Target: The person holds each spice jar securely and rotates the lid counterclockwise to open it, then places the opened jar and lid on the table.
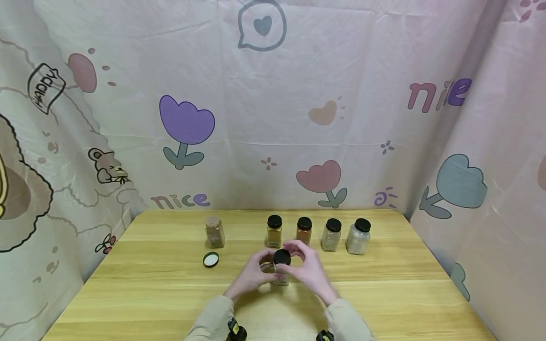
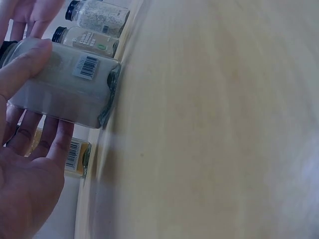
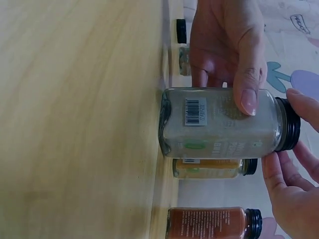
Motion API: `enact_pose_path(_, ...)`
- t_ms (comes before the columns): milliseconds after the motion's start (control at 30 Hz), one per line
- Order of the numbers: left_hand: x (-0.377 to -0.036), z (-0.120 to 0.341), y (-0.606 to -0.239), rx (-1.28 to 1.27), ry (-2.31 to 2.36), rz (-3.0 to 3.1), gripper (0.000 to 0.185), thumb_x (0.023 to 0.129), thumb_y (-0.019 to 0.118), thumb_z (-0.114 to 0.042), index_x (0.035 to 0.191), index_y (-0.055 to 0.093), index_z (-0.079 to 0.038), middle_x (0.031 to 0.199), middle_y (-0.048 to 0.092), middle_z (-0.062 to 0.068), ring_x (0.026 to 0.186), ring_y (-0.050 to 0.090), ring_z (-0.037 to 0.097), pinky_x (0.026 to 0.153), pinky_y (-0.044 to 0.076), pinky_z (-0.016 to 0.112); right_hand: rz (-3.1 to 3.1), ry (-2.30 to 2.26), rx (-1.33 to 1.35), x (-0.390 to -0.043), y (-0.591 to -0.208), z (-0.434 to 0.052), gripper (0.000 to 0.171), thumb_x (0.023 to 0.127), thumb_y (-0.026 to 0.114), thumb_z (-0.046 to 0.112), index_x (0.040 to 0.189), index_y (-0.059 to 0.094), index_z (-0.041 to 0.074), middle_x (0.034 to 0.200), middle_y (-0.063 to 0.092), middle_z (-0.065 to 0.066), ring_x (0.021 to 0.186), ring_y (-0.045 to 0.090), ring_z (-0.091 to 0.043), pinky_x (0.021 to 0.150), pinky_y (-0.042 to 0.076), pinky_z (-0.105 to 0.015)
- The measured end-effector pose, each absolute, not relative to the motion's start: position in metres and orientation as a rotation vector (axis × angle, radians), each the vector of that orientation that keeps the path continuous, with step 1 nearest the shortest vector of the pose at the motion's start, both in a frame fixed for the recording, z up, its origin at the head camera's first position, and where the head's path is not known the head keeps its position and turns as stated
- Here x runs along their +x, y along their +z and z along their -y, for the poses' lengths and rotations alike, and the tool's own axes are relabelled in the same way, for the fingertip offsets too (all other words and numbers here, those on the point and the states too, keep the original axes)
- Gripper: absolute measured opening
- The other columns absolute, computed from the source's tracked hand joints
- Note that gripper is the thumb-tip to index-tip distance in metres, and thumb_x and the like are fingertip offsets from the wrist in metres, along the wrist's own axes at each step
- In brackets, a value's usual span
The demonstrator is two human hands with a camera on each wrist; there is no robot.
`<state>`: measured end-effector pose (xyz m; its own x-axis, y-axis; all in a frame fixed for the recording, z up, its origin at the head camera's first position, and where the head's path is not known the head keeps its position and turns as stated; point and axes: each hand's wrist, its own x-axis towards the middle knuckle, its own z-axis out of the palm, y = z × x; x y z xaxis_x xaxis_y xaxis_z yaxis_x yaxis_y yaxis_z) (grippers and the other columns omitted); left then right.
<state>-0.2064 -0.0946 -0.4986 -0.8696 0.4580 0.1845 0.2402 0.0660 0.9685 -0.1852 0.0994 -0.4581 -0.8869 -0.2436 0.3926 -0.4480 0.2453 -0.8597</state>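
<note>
In the head view a clear square glass jar [image 1: 281, 281] with pale grey powder stands upright between the two hands. My left hand [image 1: 254, 274] grips its body, the thumb [image 3: 247, 94] lying across the glass in the right wrist view. Around the jar's black screw lid [image 3: 290, 124] are the fingers and thumb of my right hand [image 1: 309, 271]. The lid sits on the jar's mouth. A printed barcode label [image 2: 86, 66] shows on the jar's side in the left wrist view.
Behind the hands stand black-lidded jars of yellow powder [image 1: 274, 234], orange-red powder [image 1: 304, 234], and two of pale contents [image 1: 331, 238] [image 1: 358, 240]. A jar without its black lid [image 1: 215, 235] stands at left. A loose lid [image 1: 211, 259] lies white side up before it.
</note>
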Motion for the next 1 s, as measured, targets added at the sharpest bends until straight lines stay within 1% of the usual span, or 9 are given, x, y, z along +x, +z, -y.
enact_pose_path(100, -0.206, 0.094, -0.499, 0.729, 1.908, -2.161, 0.051, 0.081, 0.083, -0.005, 0.125, 0.059, 0.003, 0.125, 0.063, 0.023, 0.109, 0.062, 0.005, 0.105, 0.052, 0.023, 2.366, 1.646, 0.659, -0.185, -0.458, -0.098, 0.052, 0.076, 0.088, 0.015, 0.122, 0.064, 0.005, 0.117, 0.070, -0.020, 0.102, 0.069, -0.024, 0.102, 0.055, -0.030)
enact_pose_path(167, -0.206, 0.094, -0.499, 0.737, 1.909, -2.161, 0.051, 0.081, 0.083, -0.005, 0.125, 0.059, 0.003, 0.125, 0.064, 0.023, 0.108, 0.061, 0.004, 0.106, 0.051, 0.023, 2.380, 1.583, 0.651, -0.185, -0.457, -0.097, 0.054, 0.075, 0.089, 0.016, 0.121, 0.065, 0.005, 0.116, 0.070, -0.019, 0.102, 0.069, -0.024, 0.101, 0.055, -0.032)
enact_pose_path(333, -0.206, 0.094, -0.497, 0.740, 1.913, -2.156, 0.050, 0.081, 0.082, -0.004, 0.125, 0.059, 0.003, 0.125, 0.063, 0.024, 0.108, 0.061, 0.003, 0.104, 0.051, 0.020, 2.382, 1.361, 0.615, -0.183, -0.454, -0.092, 0.057, 0.068, 0.093, 0.015, 0.118, 0.067, 0.005, 0.107, 0.071, -0.012, 0.093, 0.067, -0.019, 0.090, 0.058, -0.033)
enact_pose_path(467, -0.205, 0.094, -0.497, 0.743, 1.910, -2.161, 0.050, 0.081, 0.082, -0.004, 0.124, 0.059, 0.004, 0.124, 0.063, 0.024, 0.107, 0.061, 0.002, 0.102, 0.052, 0.018, 2.362, 1.284, 0.609, -0.181, -0.452, -0.090, 0.054, 0.066, 0.093, 0.011, 0.114, 0.070, 0.005, 0.104, 0.073, -0.010, 0.091, 0.067, -0.019, 0.087, 0.059, -0.036)
enact_pose_path(667, -0.206, 0.095, -0.497, 0.752, 1.893, -2.164, 0.050, 0.081, 0.082, -0.005, 0.124, 0.059, 0.003, 0.125, 0.063, 0.023, 0.108, 0.062, 0.004, 0.104, 0.052, 0.021, 2.399, 1.276, 0.571, -0.180, -0.450, -0.089, 0.052, 0.067, 0.093, 0.012, 0.114, 0.072, 0.002, 0.105, 0.076, -0.009, 0.094, 0.071, -0.021, 0.090, 0.060, -0.035)
enact_pose_path(867, -0.206, 0.096, -0.499, 0.778, 1.873, -2.183, 0.051, 0.082, 0.082, -0.006, 0.126, 0.058, 0.002, 0.125, 0.063, 0.023, 0.110, 0.063, 0.009, 0.104, 0.053, 0.024, 2.426, 1.303, 0.561, -0.179, -0.446, -0.089, 0.049, 0.070, 0.091, 0.012, 0.115, 0.073, 0.002, 0.109, 0.076, -0.013, 0.101, 0.073, -0.026, 0.093, 0.060, -0.042)
enact_pose_path(1000, -0.207, 0.097, -0.499, 0.791, 1.871, -2.180, 0.052, 0.081, 0.082, -0.005, 0.127, 0.058, 0.002, 0.126, 0.062, 0.023, 0.111, 0.063, 0.009, 0.104, 0.054, 0.024, 2.410, 1.318, 0.566, -0.179, -0.446, -0.089, 0.047, 0.069, 0.091, 0.011, 0.113, 0.074, 0.003, 0.108, 0.077, -0.013, 0.100, 0.073, -0.026, 0.092, 0.061, -0.040)
